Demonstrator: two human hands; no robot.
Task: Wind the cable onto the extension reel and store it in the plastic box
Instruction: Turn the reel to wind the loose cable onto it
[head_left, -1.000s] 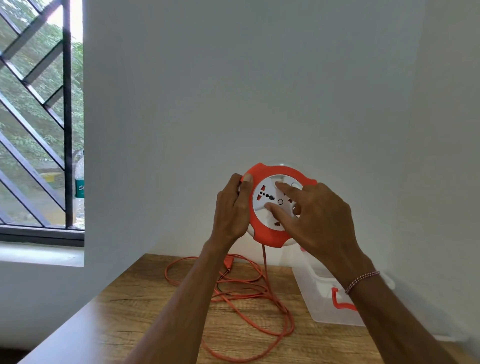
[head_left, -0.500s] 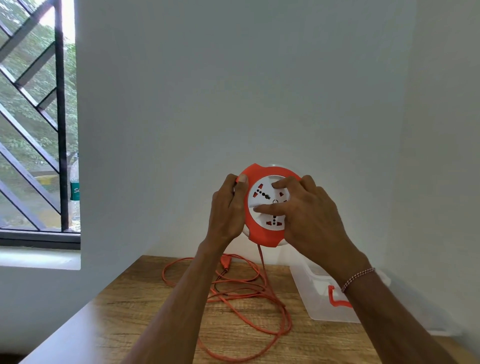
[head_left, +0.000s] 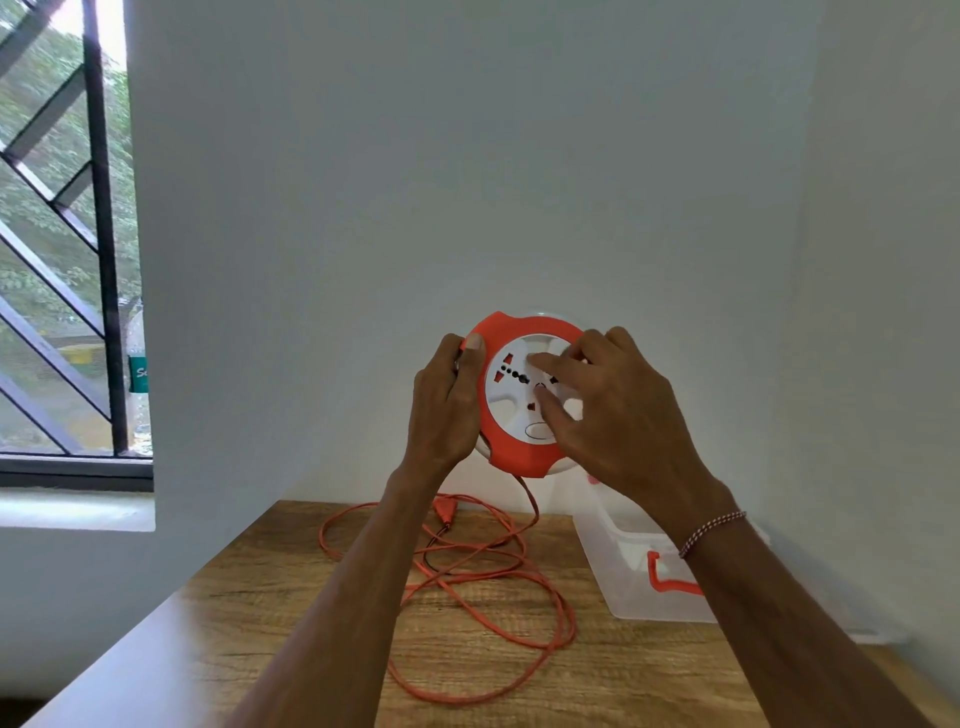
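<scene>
The extension reel (head_left: 519, 400), orange-rimmed with a white socket face, is being held in the air above the wooden table (head_left: 260, 623); the left hand (head_left: 444, 405) is clasping its left rim, thumb lying on the orange edge, while the right hand (head_left: 618, 410) is resting on the white face with fingers spread. The orange cable (head_left: 493, 587) is hanging from the reel's underside and lying in loose loops on the table, just beside the clear plastic box (head_left: 634, 571) with its orange latch.

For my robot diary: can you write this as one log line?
step: winding | left hand: holds reel | right hand: turns hub | cable: mostly loose
</scene>
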